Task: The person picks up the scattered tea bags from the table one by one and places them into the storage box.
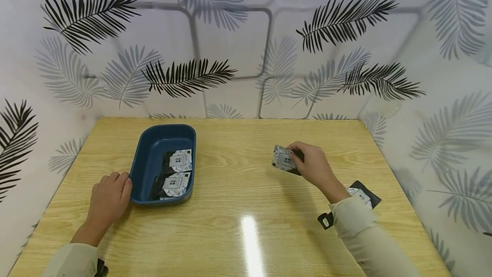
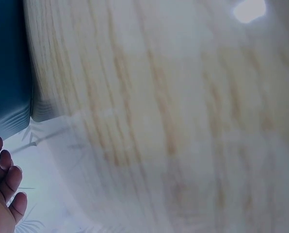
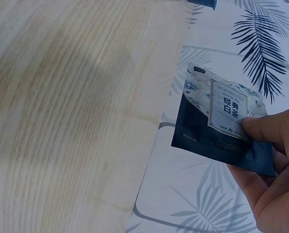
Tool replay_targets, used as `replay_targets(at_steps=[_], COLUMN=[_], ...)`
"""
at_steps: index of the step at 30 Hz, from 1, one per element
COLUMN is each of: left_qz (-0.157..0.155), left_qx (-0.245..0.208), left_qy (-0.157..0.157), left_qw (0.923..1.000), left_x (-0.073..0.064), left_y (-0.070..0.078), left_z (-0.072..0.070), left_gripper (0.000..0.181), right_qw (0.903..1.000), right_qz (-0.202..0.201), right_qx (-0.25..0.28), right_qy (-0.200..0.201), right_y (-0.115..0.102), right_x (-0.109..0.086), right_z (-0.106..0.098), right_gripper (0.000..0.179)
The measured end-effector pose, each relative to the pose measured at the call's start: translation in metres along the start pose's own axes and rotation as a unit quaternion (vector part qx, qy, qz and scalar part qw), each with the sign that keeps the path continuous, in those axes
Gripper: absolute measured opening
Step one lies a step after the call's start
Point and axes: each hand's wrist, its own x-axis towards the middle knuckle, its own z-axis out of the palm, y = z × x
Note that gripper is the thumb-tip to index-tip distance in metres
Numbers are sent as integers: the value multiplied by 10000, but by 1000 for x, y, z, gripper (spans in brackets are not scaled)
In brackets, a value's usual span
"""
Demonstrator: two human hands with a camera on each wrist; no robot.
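Observation:
My right hand (image 1: 313,163) pinches a white tea sachet (image 3: 217,116) between thumb and fingers, raised over the right half of the table. The sachet is dark below, with a pale floral top and a printed label. At the left, a deep blue plastic bin (image 1: 147,183) contains more sachets of the same kind, one at its middle (image 1: 180,160) and one nearer the front (image 1: 177,184). My left hand (image 1: 109,195) holds the bin at its front left corner, thumb by the rim. Loosely curled fingers (image 2: 11,184) show beside the bin in the left wrist view.
Another sachet (image 1: 370,193) lies on the wood-grain table (image 1: 230,174) at the right, partly covered by my right sleeve (image 1: 355,221). A leaf-patterned wall covering (image 1: 246,46) rises behind the table and along both sides. A bright reflection crosses the table's near part.

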Motion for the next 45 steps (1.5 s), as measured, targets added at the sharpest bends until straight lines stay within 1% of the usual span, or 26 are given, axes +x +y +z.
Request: replay_targets(at_steps=[5, 13, 23, 30, 33, 38, 45], left_qz=[-31, -185, -158, -83, -106, -163, -159], left_qx=[14, -109, -81, -80, -72, -79, -105], left_qy=[-26, -224, -157, -133, -173, -244, -209], left_qw=[10000, 9995, 9997, 9998, 9998, 9995, 9996], left_x=[-1, -3, -3, 0, 0, 0, -1], left_y=[1, 0, -2, -3, -3, -3, -3], left_z=[0, 1, 3, 2, 2, 1, 2], left_gripper=[21, 26, 25, 27, 27, 27, 26], right_qw=[9999, 9994, 9987, 9981, 9974, 9967, 9954], right_qz=[-116, -329, -448, -546, -665, -736, -886], right_qx=[8, 97, 221, 254, 271, 351, 373], right_qy=[-6, 3, 58, 112, 55, -52, 35], right_y=[-10, -23, -36, -44, -47, -54, -67], right_x=[7, 14, 23, 26, 29, 33, 38], right_z=[3, 5, 9, 10, 12, 18, 23], right_gripper=[15, 16, 15, 15, 16, 16, 15])
